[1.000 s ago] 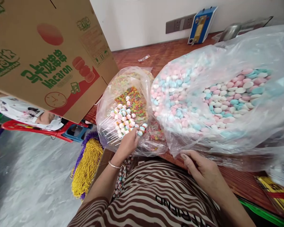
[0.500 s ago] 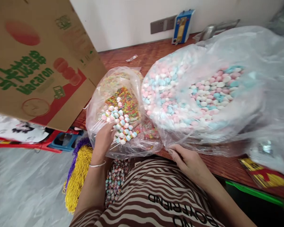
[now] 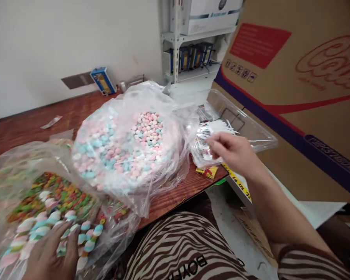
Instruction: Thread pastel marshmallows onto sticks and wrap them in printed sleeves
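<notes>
Candy skewers (image 3: 61,237): pinned flat under open left hand (image 3: 54,256); right hand (image 3: 233,149), fingers loosely curled, reaching sticks (image 3: 218,130) right of marshmallow bag (image 3: 125,147). Next: pinch one stick.

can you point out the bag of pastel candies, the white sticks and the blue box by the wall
bag of pastel candies (image 3: 125,147), head view, on the candy heap seen through the plastic
white sticks (image 3: 218,126), head view, on the bundle above the right hand
blue box (image 3: 102,81), head view, on its front face

Pink, white and blue candies (image 3: 125,149) fill a clear bag; brown-and-white striped shirt (image 3: 181,249); reddish-brown table (image 3: 23,128).
</notes>
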Tool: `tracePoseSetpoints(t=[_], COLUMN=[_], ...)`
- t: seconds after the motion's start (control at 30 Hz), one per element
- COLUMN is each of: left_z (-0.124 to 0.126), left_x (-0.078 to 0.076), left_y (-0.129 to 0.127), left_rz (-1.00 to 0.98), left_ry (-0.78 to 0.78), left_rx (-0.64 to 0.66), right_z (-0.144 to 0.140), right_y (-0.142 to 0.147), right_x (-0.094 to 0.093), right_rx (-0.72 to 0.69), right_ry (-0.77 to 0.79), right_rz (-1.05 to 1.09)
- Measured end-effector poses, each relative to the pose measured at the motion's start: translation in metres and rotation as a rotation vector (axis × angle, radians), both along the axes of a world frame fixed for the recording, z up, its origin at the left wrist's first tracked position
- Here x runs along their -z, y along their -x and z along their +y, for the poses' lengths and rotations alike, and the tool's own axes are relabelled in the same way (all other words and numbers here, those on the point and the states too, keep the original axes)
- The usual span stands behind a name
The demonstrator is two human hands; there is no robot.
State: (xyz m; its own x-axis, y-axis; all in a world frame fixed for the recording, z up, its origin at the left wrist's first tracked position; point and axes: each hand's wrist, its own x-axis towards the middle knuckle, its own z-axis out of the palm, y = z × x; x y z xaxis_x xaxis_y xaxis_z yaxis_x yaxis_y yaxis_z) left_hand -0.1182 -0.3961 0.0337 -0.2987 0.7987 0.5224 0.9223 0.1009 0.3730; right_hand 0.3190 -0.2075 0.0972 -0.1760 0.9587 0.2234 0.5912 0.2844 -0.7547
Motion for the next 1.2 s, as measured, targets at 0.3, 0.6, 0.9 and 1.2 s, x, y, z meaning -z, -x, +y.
tracePoseSetpoints(t=[0.3, 0.6, 0.9, 1.2], left_z=[0.051, 0.068, 0.093, 0.104], left_x=[-0.002, -0.017, -0.024, 0.007], left_y=[-0.054, -0.090, -0.168, -0.236], left_rz=[0.171, 0.248, -0.348, -1.617], left_ry=[-0.082, 0.014, 0.190, 0.380], left_rx=[0.244, 0.280, 0.580, 0.592], right_z=[0.104, 0.094, 0.041, -0.040], right_y=[-0.121, -0.129, -0.096, 0.033], right_x=[0.052, 0.054, -0.006, 0.021], right_rx=[-0.001, -0.153, 0.288, -0.508], right_ry=[0.215, 0.264, -0.253, 0.049], right_rz=[-0.704, -0.720, -0.285, 0.148])
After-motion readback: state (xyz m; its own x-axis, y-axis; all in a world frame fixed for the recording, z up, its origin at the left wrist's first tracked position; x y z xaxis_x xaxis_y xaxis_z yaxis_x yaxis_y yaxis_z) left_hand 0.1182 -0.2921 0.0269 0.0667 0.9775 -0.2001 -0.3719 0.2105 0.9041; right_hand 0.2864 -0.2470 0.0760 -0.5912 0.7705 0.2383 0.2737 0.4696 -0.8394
